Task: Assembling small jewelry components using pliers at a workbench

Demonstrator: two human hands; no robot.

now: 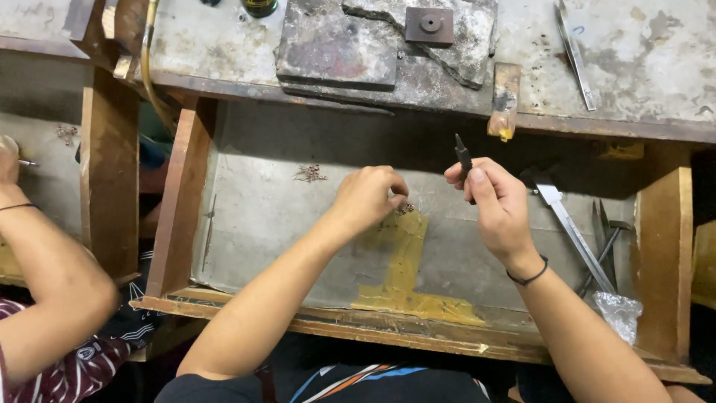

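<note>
1. A worn wooden drawer tray (246,224) is occupying the frame centre, below a stained bench top (656,52).
2. The left hand (367,198) is pinching a tiny metal cluster (405,208) at centre, fingers closed.
3. The right hand (498,205) is gripping a dark pointed tool (463,156) upright, just right of centre.

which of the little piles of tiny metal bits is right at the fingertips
The small pile on the yellow patch, right at the left hand fingertips. The other pile lies apart, farther back-left in the tray.
</note>
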